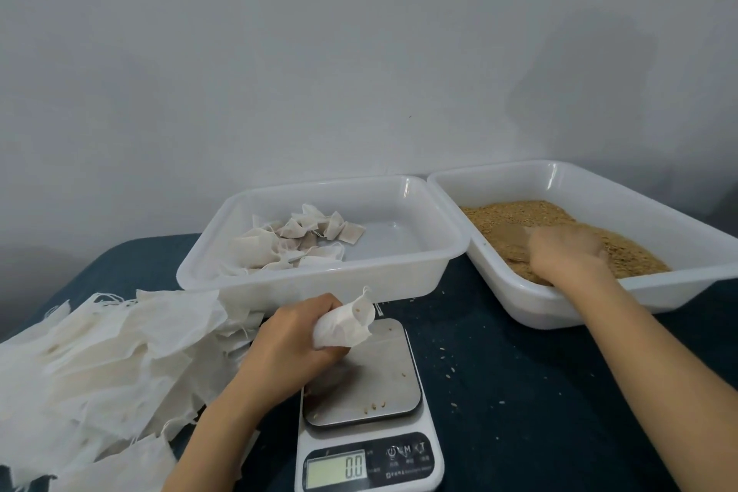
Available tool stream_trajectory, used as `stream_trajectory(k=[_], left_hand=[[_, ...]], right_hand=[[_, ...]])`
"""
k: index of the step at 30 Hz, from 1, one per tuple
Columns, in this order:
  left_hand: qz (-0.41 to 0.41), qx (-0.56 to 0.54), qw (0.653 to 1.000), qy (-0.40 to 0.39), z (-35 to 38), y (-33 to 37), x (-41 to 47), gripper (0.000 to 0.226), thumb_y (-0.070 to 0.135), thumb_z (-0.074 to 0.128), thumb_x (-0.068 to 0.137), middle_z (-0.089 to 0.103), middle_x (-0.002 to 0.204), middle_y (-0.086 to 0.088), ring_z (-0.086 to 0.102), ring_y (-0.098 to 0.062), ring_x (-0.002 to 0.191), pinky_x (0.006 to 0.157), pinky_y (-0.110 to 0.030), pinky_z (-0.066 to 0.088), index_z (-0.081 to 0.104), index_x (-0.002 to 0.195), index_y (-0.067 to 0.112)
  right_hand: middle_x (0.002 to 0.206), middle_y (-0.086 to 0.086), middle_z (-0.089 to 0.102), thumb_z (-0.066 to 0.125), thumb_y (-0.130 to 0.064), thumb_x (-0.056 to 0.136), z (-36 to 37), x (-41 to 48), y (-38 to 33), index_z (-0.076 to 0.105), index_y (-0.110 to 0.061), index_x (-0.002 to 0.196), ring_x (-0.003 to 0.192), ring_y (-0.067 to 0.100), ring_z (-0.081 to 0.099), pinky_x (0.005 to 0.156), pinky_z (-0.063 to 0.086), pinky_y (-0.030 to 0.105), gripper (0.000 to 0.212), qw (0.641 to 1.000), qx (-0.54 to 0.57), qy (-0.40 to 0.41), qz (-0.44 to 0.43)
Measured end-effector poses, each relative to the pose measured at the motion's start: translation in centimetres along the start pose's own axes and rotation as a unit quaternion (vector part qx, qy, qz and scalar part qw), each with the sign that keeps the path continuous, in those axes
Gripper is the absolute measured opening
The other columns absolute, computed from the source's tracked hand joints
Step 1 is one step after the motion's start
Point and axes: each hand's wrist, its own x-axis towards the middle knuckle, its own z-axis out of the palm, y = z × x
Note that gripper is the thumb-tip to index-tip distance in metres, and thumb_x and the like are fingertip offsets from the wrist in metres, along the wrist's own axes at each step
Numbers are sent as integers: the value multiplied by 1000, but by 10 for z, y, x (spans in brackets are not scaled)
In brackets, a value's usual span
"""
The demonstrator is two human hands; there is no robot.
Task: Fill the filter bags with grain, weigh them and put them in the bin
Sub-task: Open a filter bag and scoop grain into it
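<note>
Dark blue tabletop [519, 391], grey wall [359, 52], bag filling.
Left hand [287, 340] grips filter bag [345, 326] above scale [371, 391], lower centre; right hand [567, 252] dug into grain [559, 218] in right bin [679, 286], fingers blurred, can't tell; filled bags [303, 240] in centre bin [319, 280].

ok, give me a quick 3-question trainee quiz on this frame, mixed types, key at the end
1. True or false: the scale display reads 0.0.
2. What does the left hand hold? A) a filter bag B) a spoon C) a lid
3. Fill in: the right hand is in the tray of ____.
Key: 1 true; 2 A; 3 grain.
</note>
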Motion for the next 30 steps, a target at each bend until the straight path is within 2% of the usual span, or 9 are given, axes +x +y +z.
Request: stream_trajectory(k=[4,9,11,13,14,16,22,26,30], left_hand=[[-4,-1,1000,-3,1,0,0,18,25,75,80,62,76,18,59,-8,70,59,-28,44,58,81,31],[-3,-5,1000,-5,2,-1,0,17,25,74,80,63,75,19,59,-7,70,60,-30,46,58,81,33],[1,-8,1000,-8,3,-1,0,18,26,74,80,63,76,19,59,-6,69,60,-31,46,57,81,34],[4,-13,1000,-9,3,-1,0,19,27,73,80,62,74,19,58,-6,68,59,-30,44,56,79,35],[5,-19,1000,-9,3,-1,0,19,29,73,80,62,74,19,57,-6,67,59,-30,44,55,79,36],[3,-38,999,-5,3,-1,0,14,38,69,78,61,72,19,56,-6,65,58,-30,43,55,79,39],[-18,-112,992,49,4,-2,1,35,58,62,69,58,69,6,49,-11,60,55,-24,39,56,84,27],[-37,-133,989,58,3,-2,1,38,58,60,68,66,86,3,60,-17,75,59,-27,48,58,97,34],[-43,-125,990,57,3,-6,1,36,58,58,70,66,86,5,59,-16,76,63,-29,47,58,96,33]], right_hand=[[100,3,64,44,-29,100,5,2,4,57,-19,130,88,23,59,78,50,34,35,993,95,-21,-70],[126,7,65,47,-26,97,7,5,9,54,-21,138,93,23,66,82,53,36,42,970,220,-63,-81],[104,5,69,51,-24,98,12,8,9,57,-13,133,77,22,62,70,49,32,37,949,300,-77,-65],[72,4,60,53,-20,98,13,12,9,68,-7,103,60,20,51,58,40,28,20,919,382,-90,-35],[62,3,55,54,-19,98,12,13,10,65,-7,85,51,17,47,53,36,25,21,911,402,-92,-21],[52,2,50,52,-19,99,12,14,11,52,-9,69,38,13,41,46,31,22,31,901,425,-86,-10],[51,1,48,48,-44,99,16,14,15,63,-6,84,45,17,41,53,33,27,43,890,456,10,-1],[76,2,68,56,-47,94,11,6,14,57,-30,88,62,24,61,59,47,34,18,869,484,95,-50],[89,-15,70,57,-50,89,-2,-8,9,57,-39,85,62,9,65,62,51,35,12,842,504,145,-127]])
